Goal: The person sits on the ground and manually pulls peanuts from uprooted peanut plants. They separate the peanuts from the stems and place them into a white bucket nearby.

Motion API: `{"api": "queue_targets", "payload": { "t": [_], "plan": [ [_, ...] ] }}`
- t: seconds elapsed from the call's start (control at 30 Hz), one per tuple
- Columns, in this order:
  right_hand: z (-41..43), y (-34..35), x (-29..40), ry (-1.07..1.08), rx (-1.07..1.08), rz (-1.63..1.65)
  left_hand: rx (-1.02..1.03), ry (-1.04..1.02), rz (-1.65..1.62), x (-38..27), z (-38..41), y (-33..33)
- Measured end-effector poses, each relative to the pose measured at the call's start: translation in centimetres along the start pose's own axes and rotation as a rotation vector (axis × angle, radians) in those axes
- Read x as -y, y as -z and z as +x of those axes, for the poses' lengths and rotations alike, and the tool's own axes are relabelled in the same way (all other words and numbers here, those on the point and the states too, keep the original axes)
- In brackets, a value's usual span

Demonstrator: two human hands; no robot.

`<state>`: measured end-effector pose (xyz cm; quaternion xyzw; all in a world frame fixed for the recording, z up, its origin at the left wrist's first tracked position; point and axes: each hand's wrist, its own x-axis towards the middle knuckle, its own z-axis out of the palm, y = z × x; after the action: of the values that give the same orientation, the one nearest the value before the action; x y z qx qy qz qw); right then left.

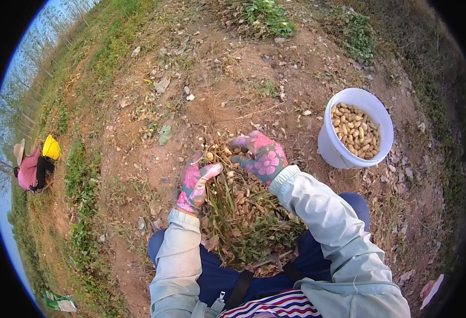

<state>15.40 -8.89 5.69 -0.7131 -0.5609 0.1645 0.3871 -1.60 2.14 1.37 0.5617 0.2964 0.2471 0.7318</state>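
Observation:
My left hand (195,183), in a flowered glove, grips the stems of an uprooted peanut plant (222,204) near its roots. Pods (210,156) hang among the thin roots just past the thumb. Curled in from the right, my right hand (263,158) wears a matching glove. Between its fingers and thumb sit a few peanut pods (237,151), partly hidden. The plant's leafy, half-dry tops lie between my knees on other vines (265,234).
A white plastic bucket (328,149) partly filled with peanuts (357,130) stands to the right. Dry leaves litter the soil (241,83). Far left, another person (32,169) sits by a yellow bucket (51,147). Green plants (266,18) grow ahead. A printed bag (59,301) lies lower left.

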Motion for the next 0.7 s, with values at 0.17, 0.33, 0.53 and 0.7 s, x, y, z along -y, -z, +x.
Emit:
{"api": "queue_targets", "payload": {
  "t": [0.17, 0.33, 0.53, 0.7],
  "plan": [
    [-0.3, -1.0, -0.2, 0.009, 0.013, -0.058, -0.02, 0.048, -0.066, 0.3, 0.5, -0.9],
    [-0.7, -1.5, 0.9, -0.048, 0.168, -0.19, -0.18, 0.065, 0.131, 2.1, 1.5, -0.8],
    [-1.1, -0.3, 0.5, -0.041, 0.213, -0.184, 0.004, -0.21, 0.512, 2.3, 1.0, 0.1],
    [-1.2, 6.8, -3.1, -0.121, -0.388, -0.359, -0.106, 0.032, -0.021, 0.0, 0.7, 0.6]
  ]
}}
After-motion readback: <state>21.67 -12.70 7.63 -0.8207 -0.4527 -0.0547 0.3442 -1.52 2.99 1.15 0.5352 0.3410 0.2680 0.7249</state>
